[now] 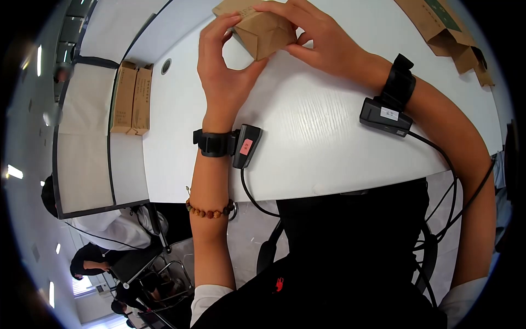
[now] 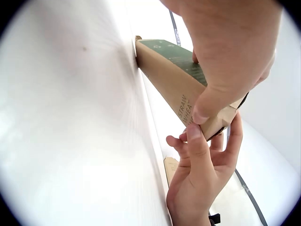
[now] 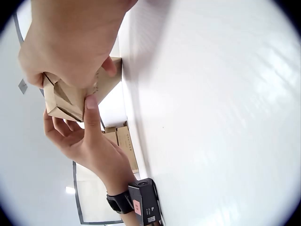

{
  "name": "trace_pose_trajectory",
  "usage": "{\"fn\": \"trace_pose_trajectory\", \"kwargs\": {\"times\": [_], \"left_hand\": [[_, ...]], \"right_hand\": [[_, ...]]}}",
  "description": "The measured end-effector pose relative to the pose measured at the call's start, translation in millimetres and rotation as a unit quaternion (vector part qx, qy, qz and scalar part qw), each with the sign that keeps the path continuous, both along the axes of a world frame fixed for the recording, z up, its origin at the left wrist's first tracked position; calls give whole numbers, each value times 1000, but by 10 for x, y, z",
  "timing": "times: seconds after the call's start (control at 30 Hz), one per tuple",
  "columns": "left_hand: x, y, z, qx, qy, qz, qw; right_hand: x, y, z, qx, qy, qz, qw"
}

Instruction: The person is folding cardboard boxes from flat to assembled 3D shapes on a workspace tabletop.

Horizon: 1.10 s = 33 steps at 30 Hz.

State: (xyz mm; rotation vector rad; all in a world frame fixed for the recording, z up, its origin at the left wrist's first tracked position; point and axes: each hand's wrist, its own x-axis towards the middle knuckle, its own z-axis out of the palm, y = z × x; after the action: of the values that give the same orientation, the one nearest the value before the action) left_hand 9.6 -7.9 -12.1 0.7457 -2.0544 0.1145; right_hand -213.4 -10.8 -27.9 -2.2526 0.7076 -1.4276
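On the white table (image 1: 318, 131), a cardboard carton marked as straw wheat (image 1: 264, 37) is held between the left hand (image 1: 226, 74) and the right hand (image 1: 329, 46). Its long axis runs away from the wrists, the far end apparently meeting the tabletop. Neither hand is nearer; thumb and fingers of each are clamped on the near end. Only the left wrist view shows the carton's green panel (image 2: 174, 55) and legible "STRAW WHEAT" lettering (image 2: 185, 109).
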Motion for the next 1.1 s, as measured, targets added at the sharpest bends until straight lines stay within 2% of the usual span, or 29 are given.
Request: {"fn": "trace_pose_trajectory", "kwargs": {"times": [0.1,0.2,0.3,0.4,0.7,0.9,1.0,1.1], "left_hand": [[0,46,46,-13,-30,82,996],[9,52,14,116,-4,59,992],[-82,78,-33,175,55,-5,983],[-89,67,-49,187,65,-26,980],[-49,48,-29,187,70,-31,979],[-26,32,-19,110,42,30,993],[-35,34,6,61,20,47,997],[-25,16,11,44,21,31,998]], "right_hand": [[0,18,53,31,-16,-3,999],[-6,30,55,65,-27,-10,997],[5,4,28,49,-77,-19,996],[-2,-30,13,62,-58,-17,996],[-20,-16,35,41,-43,-38,997],[-19,-133,-45,-70,-48,-59,995],[-13,-159,-72,-82,-53,-55,994],[-13,-188,-71,-116,-36,-60,991]]}}
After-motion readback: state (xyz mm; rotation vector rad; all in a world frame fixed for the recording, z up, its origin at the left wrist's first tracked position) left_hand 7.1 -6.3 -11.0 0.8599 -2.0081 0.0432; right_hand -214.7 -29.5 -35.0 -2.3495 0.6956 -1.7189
